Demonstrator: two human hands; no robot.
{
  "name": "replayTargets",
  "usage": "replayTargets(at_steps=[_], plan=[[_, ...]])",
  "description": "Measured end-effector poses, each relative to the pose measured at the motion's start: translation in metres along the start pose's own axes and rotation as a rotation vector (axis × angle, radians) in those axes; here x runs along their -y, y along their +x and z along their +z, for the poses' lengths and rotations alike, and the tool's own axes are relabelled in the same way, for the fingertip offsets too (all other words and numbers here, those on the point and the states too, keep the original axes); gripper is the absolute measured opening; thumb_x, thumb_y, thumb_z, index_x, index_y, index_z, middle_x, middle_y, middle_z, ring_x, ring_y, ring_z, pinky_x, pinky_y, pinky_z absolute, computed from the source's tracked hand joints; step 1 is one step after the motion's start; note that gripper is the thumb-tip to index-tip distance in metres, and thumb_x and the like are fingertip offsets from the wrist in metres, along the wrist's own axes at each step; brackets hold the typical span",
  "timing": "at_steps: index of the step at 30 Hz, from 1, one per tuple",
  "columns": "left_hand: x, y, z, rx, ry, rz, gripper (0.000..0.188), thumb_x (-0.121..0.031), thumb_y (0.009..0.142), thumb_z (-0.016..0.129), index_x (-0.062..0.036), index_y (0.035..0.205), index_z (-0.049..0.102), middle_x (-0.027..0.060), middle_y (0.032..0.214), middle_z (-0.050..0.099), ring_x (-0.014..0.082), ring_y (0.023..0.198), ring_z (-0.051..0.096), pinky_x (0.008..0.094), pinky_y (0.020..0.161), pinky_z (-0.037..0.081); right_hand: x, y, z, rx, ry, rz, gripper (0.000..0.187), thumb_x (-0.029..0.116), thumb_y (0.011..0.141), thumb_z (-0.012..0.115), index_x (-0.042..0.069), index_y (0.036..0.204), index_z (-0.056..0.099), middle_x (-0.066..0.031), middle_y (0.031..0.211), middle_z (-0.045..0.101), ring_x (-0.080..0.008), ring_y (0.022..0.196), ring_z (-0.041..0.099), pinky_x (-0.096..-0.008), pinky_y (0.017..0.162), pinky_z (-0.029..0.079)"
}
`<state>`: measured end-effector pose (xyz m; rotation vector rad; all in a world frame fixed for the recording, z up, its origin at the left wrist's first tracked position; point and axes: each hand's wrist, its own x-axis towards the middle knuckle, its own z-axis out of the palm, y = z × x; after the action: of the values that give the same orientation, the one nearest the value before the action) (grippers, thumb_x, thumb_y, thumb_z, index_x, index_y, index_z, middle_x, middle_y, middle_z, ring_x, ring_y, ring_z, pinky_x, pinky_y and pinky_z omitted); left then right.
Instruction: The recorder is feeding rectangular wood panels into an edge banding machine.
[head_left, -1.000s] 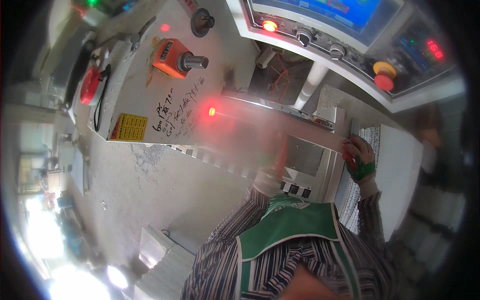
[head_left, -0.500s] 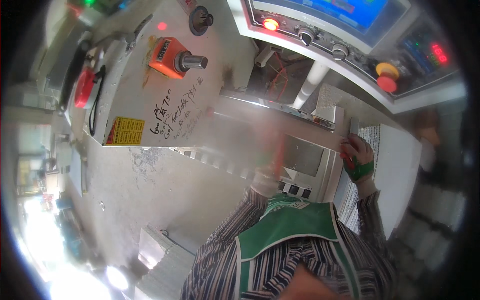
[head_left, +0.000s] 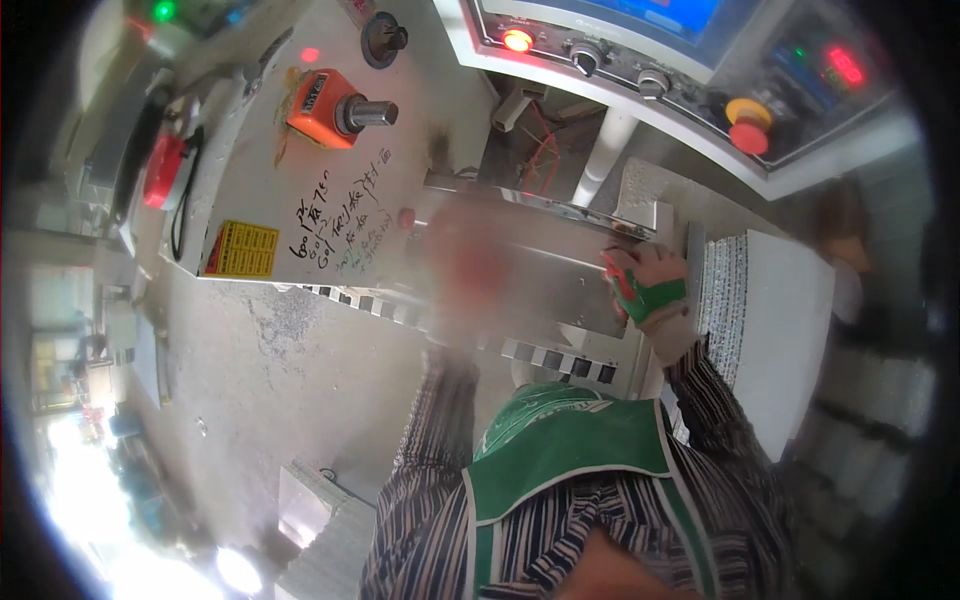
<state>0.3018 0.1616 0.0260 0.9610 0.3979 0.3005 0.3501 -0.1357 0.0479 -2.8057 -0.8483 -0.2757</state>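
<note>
My right hand (head_left: 655, 285), in a green and red glove with bare fingertips, is closed at the right end of a long pale board (head_left: 560, 250). The board lies across the machine's feed bed, along a metal rail (head_left: 560, 205). My left hand (head_left: 470, 270) is over the board's left part, close to the machine housing. A hazy smear covers it, so its fingers and anything in them cannot be made out; some red shows through.
The pale machine housing (head_left: 330, 190) bears an orange dial counter (head_left: 325, 108). A control panel (head_left: 640, 85) with a yellow-and-red stop button (head_left: 748, 125) juts over the back. Black-and-white rollers (head_left: 560, 362) line the bed's near side. Stacked white boards (head_left: 775, 330) stand at right.
My right hand has moved left with the board's right end. My left hand has also moved left, toward the housing. The whole view has shifted slightly.
</note>
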Motion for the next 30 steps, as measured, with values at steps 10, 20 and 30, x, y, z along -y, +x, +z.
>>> replayTargets(at_steps=[10, 20, 30], plan=[[0.06, -0.038, 0.032, -0.023, 0.225, -0.038, 0.065, -0.038, 0.096, 0.076, -0.0049, 0.147, 0.052, 0.0016, 0.126, 0.063, 0.0094, 0.109, 0.06, 0.026, 0.092, 0.052, 0.039, 0.032, 0.02, 0.076, -0.032, 0.054, 0.027, 0.038, 0.086, 0.069, 0.025, 0.11, 0.071, -0.0059, 0.101, 0.065, -0.0287, 0.099, 0.064, -0.0471, 0.078, 0.055], [-0.003, -0.098, -0.016, 0.144, 0.268, -0.013, 0.063, -0.035, 0.103, 0.065, 0.0006, 0.151, 0.045, 0.0118, 0.146, 0.055, 0.0246, 0.131, 0.057, 0.0381, 0.11, 0.048, 0.073, 0.07, 0.043, 0.094, 0.02, -0.027, 0.018, 0.035, 0.096, 0.058, 0.029, 0.107, 0.071, -0.0034, 0.102, 0.071, -0.0249, 0.099, 0.069, -0.0437, 0.08, 0.057], [-0.016, -0.195, -0.065, -0.009, 0.39, -0.17, 0.052, -0.034, 0.108, 0.056, -0.0032, 0.149, 0.049, 0.0109, 0.14, 0.058, 0.026, 0.125, 0.058, 0.0427, 0.106, 0.05, 0.107, 0.072, 0.036, -0.275, 0.455, 0.101, 0.024, 0.033, 0.094, 0.061, 0.017, 0.108, 0.071, -0.0028, 0.104, 0.072, -0.0258, 0.104, 0.07, -0.0446, 0.075, 0.058]])
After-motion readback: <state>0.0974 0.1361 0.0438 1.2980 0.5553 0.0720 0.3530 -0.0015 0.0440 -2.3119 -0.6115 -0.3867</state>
